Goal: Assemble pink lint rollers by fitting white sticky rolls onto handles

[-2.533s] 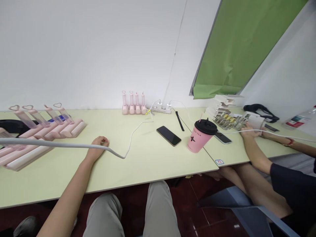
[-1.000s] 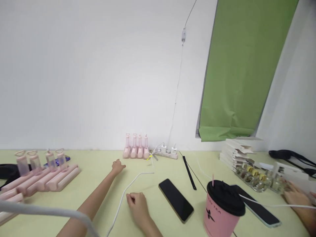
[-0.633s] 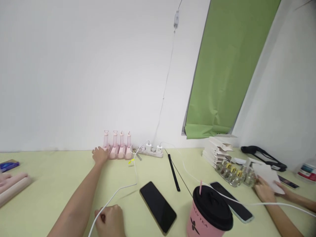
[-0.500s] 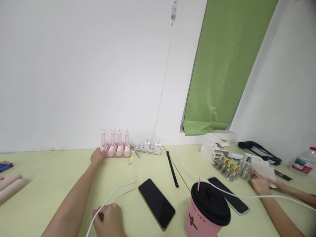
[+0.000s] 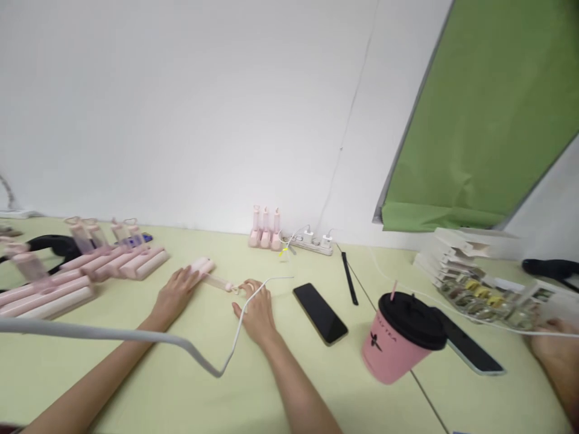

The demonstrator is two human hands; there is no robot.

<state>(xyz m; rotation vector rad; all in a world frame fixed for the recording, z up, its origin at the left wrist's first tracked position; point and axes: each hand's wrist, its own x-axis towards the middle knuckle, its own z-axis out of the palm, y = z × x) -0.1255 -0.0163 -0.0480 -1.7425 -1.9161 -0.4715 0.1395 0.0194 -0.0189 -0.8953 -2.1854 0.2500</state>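
Note:
A pink device [image 5: 204,265] with a clear tube and a looped strap lies on the pale green table. My left hand [image 5: 177,292] is closed over its body. At the strap end of the tube, my right hand [image 5: 257,307] rests near the loop with its fingers apart; whether they touch the strap is hard to tell. Three similar pink devices [image 5: 266,236] stand against the wall. More of them [image 5: 122,259] lie in groups at the left, tubes upright.
A phone [image 5: 320,313], a black strip [image 5: 350,278], a pink cup [image 5: 389,349] and a second phone [image 5: 470,343] lie to the right. A white cable [image 5: 181,343] hangs across the front. White boxes [image 5: 446,256], glass bottles [image 5: 474,300] and another person's hand [image 5: 554,343] are further right.
The view has turned left. One of four devices by the wall has been taken and now lies under my left hand. My right hand has moved forward and opened.

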